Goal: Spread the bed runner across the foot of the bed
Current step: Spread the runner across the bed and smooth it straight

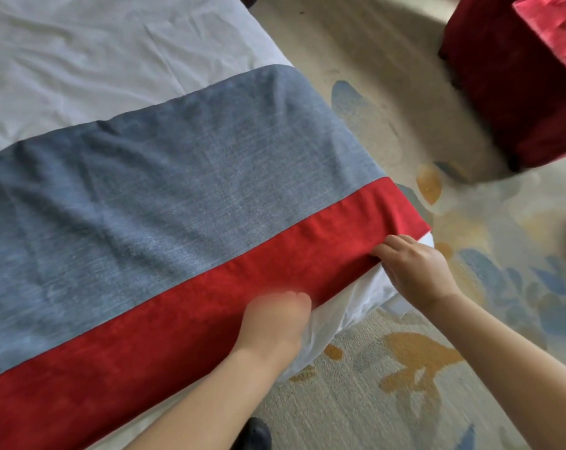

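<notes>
Bed runner (184, 177): grey-blue with a red band along its near edge; it lies across the white bed from the frame's left edge to the bed's corner right of centre; creases run through the grey part.
Right hand (411, 267): mine, right of centre at that corner; my fingers curl onto the red band's edge and pinch it.
Left hand (275, 323): mine, lower centre, at the same red edge; blurred, so I cannot tell whether it grips the cloth.
Bed (80, 43): wrinkled white sheet, upper left; white bedding bulges below the red edge between my hands.
Carpet (405, 401): pale, with blue and orange shapes; right and bottom.
Red seat (502, 76): upper right, on the carpet; apart from the bed.
</notes>
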`<action>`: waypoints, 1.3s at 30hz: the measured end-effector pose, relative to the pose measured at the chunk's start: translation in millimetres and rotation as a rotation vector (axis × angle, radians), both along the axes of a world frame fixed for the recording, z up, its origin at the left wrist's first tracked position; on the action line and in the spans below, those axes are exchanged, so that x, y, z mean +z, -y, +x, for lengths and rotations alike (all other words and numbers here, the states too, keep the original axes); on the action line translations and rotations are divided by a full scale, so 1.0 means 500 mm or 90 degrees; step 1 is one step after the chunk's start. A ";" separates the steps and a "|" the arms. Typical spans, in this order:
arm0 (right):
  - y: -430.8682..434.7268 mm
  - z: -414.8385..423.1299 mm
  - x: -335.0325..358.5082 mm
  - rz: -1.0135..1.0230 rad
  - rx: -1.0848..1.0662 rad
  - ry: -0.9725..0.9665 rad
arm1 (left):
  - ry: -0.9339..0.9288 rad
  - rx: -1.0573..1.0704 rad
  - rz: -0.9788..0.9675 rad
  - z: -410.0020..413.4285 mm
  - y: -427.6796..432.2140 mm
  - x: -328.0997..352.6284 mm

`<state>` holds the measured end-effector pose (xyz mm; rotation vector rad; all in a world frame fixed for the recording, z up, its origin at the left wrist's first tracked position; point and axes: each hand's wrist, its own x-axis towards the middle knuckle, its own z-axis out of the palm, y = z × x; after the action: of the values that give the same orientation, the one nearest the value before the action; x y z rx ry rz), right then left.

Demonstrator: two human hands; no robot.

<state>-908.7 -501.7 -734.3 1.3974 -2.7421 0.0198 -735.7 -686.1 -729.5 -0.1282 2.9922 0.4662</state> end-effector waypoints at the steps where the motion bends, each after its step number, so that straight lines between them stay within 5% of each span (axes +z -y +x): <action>1: -0.005 -0.005 0.001 0.007 -0.002 0.003 | 0.000 -0.001 0.008 0.000 -0.001 0.003; 7: 0.013 -0.002 0.011 0.111 -0.098 0.055 | 0.006 -0.015 0.044 -0.006 -0.018 0.008; 11: 0.064 0.020 0.064 0.158 -0.035 0.057 | -0.064 0.031 0.062 0.016 0.028 0.022; 18: 0.279 0.116 0.185 0.017 -0.018 0.067 | -0.127 0.175 -0.007 0.114 0.255 0.121; 39: 1.014 0.781 0.286 0.041 0.209 0.110 | -0.042 0.469 -0.117 0.804 0.835 0.236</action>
<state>-518.1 -1008.8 -591.4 1.9339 -2.6271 0.0729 -333.9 -1103.5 -611.6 -1.2692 2.9502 0.2432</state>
